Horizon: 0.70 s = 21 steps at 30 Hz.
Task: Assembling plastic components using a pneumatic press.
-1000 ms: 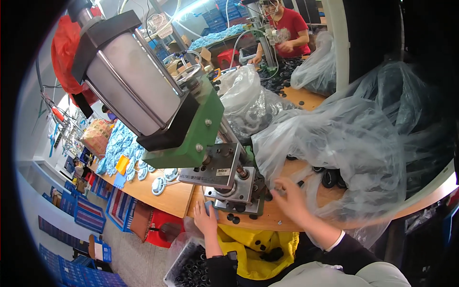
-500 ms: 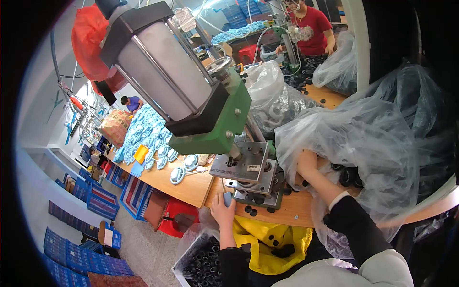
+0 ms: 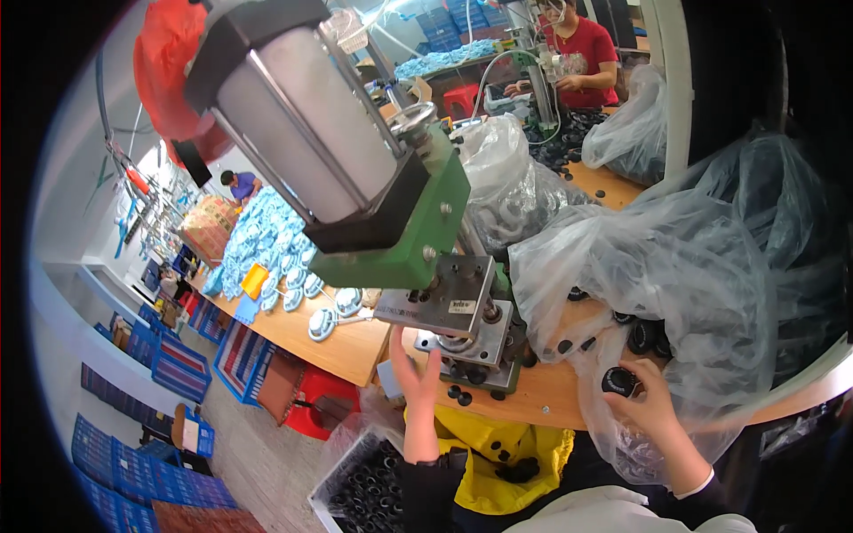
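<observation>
My right hand (image 3: 656,407) grips a round black cap (image 3: 619,381) between thumb and fingers, in front of the clear plastic bag. My left hand (image 3: 415,377) is raised at the front left corner of the press tooling, thumb and finger apart; I see nothing held in it. A small grey-blue block (image 3: 389,379) is beside its wrist at the table edge. The press's upper metal plate (image 3: 435,300) hangs over the lower die (image 3: 475,342), with a gap between them. Several loose black caps (image 3: 647,338) lie at the bag's mouth.
The green press (image 3: 391,240) with its large cylinder (image 3: 306,133) towers at centre. A yellow bag (image 3: 498,484) hangs below the table edge, beside a white bin of black rings (image 3: 369,484). Plastic bag (image 3: 657,258) lies right. Light-blue corded parts (image 3: 267,231) cover the left table. Co-worker in red (image 3: 582,58) sits opposite.
My right hand has come out of the plastic bag toward me with a black cap. My left hand has left the grey-blue block and moved up to the press tooling.
</observation>
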Tool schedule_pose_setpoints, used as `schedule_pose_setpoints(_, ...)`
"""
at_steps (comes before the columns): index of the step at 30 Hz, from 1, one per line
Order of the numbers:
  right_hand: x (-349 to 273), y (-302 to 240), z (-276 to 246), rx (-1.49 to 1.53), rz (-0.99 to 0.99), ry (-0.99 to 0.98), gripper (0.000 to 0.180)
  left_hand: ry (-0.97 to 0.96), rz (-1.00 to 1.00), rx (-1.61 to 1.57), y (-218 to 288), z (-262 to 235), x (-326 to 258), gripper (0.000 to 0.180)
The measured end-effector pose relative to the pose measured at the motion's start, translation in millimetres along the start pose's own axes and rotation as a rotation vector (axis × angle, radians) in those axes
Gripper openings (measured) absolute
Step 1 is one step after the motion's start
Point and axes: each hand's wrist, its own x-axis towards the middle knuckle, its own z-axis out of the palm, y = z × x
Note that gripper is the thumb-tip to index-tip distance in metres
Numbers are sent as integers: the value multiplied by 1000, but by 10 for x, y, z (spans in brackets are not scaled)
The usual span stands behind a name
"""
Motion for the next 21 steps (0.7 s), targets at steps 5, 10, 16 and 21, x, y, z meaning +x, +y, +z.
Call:
schedule_pose_setpoints(5,-60,-98,-63,45,-211,170,55,80,-138,-132,627,551,480,34)
schedule_pose_setpoints(10,21,-513,387,241,-257,105,56,255,-98,-142,633,534,416,32)
schedule_pose_setpoints(16,290,-1015,619,169,-431,6,58,273,-31,159,621,685,184,37)
schedule_pose_setpoints(21,671,-997,1113,282,-417,37,56,466,-229,31,430,246,-468,38)
